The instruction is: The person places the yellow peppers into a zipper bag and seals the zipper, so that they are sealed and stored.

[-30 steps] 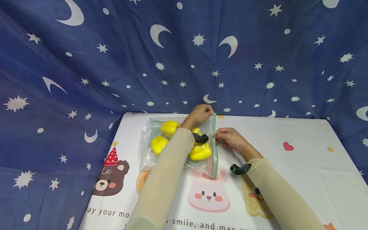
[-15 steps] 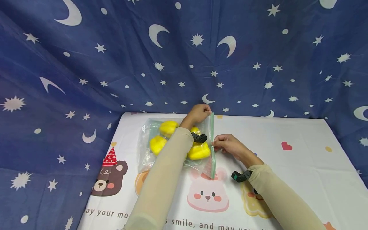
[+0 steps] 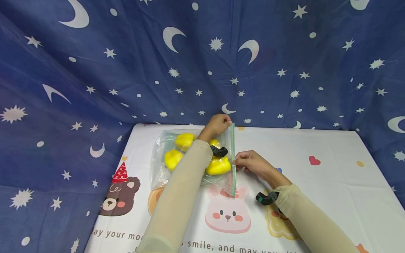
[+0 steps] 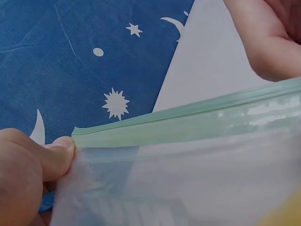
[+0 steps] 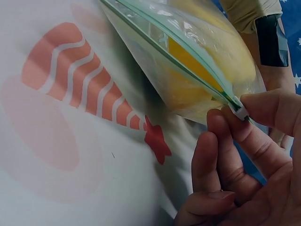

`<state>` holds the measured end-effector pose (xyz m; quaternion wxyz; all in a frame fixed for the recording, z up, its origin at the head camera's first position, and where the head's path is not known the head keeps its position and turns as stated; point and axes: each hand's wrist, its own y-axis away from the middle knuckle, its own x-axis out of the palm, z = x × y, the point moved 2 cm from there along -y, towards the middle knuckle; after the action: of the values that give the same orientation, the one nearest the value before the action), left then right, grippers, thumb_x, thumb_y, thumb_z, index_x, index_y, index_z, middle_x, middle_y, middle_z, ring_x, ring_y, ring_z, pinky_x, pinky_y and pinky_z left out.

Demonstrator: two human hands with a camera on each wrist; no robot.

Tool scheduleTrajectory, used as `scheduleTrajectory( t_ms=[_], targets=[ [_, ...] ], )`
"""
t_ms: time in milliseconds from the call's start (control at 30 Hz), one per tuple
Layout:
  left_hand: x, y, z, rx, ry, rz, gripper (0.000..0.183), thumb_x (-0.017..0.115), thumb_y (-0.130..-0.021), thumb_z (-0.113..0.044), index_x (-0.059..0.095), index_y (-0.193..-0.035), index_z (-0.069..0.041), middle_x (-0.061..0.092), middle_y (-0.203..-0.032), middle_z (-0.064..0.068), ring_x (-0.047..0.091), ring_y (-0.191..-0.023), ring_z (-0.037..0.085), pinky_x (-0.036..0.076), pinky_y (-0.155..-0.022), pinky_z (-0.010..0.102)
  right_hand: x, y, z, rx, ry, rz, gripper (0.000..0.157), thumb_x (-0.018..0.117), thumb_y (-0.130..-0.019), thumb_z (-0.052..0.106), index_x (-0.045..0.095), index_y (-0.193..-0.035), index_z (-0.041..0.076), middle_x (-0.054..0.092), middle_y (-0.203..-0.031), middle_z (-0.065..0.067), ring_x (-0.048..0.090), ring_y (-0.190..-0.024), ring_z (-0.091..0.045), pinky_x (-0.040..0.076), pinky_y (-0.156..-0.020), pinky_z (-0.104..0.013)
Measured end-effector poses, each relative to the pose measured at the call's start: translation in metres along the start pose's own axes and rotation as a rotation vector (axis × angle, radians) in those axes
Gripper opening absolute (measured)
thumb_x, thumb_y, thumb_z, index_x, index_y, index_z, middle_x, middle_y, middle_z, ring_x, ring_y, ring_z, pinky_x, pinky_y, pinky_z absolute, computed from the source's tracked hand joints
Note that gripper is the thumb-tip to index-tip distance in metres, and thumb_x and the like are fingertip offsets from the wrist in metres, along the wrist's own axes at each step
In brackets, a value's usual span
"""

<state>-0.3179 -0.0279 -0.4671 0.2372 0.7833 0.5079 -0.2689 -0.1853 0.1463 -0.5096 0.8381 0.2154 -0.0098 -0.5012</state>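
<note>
A clear zip bag with a green zip edge lies on the table, its mouth facing right. Inside are several lumpy yellow pieces that look like bell peppers. With thumb and fingers, my left hand pinches the far corner of the zip edge, as the left wrist view also shows. My right hand grips the small white zip slider, about midway along the edge. On the near side of the slider the two green strips stand apart; beyond it they run together. My left forearm covers part of the bag.
The white tablecloth carries printed animals and lettering, with a pink rabbit just below the bag. A blue curtain with moons and stars hangs right behind the table and along its left side. Each wrist wears a black band.
My right hand has slid toward the near side along the zip edge with the slider. The left hand stays at the far corner. The whole view has shifted slightly.
</note>
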Motion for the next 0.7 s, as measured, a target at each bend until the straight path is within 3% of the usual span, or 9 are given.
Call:
scheduleTrajectory(
  t_ms=[267, 500, 700],
  targets=[
    [0.002, 0.0, -0.001, -0.013, -0.033, -0.036, 0.018, 0.054, -0.106, -0.019, 0.066, -0.098, -0.006, 0.053, -0.084, 0.002, 0.048, -0.077, 0.017, 0.038, -0.067, 0.024, 0.001, 0.008, -0.004, -0.001, 0.021, 0.056, 0.018, 0.07, -0.093, 0.02, 0.072, -0.087, 0.003, 0.07, -0.077, -0.013, 0.053, -0.068, -0.02, 0.036, -0.057, -0.027],
    [0.003, -0.001, -0.001, -0.016, -0.031, -0.037, 0.017, 0.055, -0.106, -0.018, 0.065, -0.098, -0.007, 0.054, -0.086, 0.003, 0.049, -0.079, 0.018, 0.039, -0.068, 0.024, 0.004, 0.017, -0.006, 0.011, 0.076, 0.11, 0.031, 0.072, -0.093, 0.024, 0.066, -0.088, -0.006, 0.069, -0.078, -0.016, 0.057, -0.072, -0.024, 0.037, -0.057, -0.028],
    [0.002, -0.002, -0.001, -0.037, -0.028, -0.041, 0.018, 0.054, -0.106, -0.019, 0.065, -0.097, -0.008, 0.055, -0.087, 0.003, 0.05, -0.081, 0.018, 0.04, -0.069, 0.025, 0.007, 0.025, -0.008, -0.008, 0.089, 0.176, 0.033, 0.072, -0.093, 0.021, 0.066, -0.086, -0.011, 0.068, -0.075, -0.019, 0.052, -0.065, -0.022, 0.034, -0.054, -0.023]
  ],
)
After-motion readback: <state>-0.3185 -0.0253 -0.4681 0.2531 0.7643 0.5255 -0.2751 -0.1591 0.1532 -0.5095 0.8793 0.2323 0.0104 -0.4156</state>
